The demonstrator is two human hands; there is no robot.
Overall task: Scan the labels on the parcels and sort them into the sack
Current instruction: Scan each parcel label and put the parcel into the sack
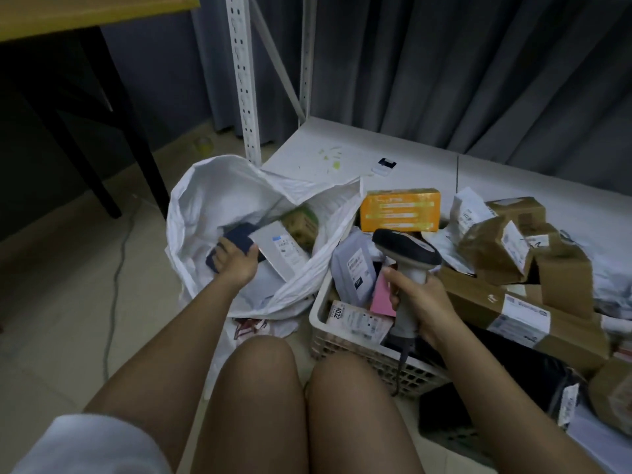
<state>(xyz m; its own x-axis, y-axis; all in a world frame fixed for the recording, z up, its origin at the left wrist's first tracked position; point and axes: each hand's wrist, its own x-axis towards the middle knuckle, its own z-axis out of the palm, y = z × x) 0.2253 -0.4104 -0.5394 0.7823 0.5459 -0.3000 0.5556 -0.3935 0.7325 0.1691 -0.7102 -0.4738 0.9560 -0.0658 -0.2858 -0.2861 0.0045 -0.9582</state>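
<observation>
This looks like a small parcel-sorting room or stockroom. At far centre stand the perforated white uprights of a metal storage rack (pixel 243 80), its low white shelf (pixel 342 148) running right. Labelled cardboard parcels (pixel 496 248) heap on the right over a plastic crate (pixel 345 343). Grey curtains (pixel 461 63) line the far wall, above a tiled floor (pixel 51 319).
</observation>
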